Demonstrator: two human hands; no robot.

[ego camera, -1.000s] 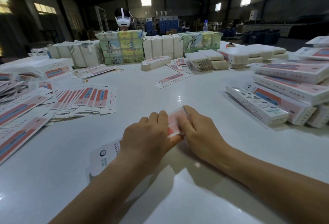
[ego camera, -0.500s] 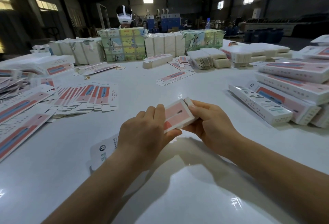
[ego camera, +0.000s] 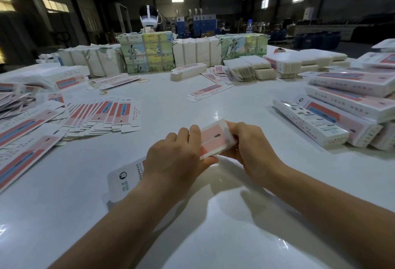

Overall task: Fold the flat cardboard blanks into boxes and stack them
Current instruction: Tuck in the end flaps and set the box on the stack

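Note:
A long pink-and-white cardboard blank point(ego camera: 215, 140) is held between both hands just above the white table point(ego camera: 192, 215). My left hand point(ego camera: 177, 159) grips its middle from above, and the near white end point(ego camera: 121, 178) sticks out below my wrist. At the far end, my right hand point(ego camera: 250, 147) has its fingers on the end flap. A fanned row of flat blanks point(ego camera: 102, 117) lies to the left. Folded boxes point(ego camera: 333, 117) are stacked at the right.
More flat blanks point(ego camera: 25, 132) spread along the left edge. One loose blank point(ego camera: 209, 92) lies mid-table. Bundled packs point(ego camera: 147, 53) and stacks of white card point(ego camera: 252, 69) line the far side, where a person in a white headset point(ego camera: 148, 17) sits.
The far end of the blank has lifted off the table and tilted up. My right hand has shifted from beside it to its end flap. The view has moved closer.

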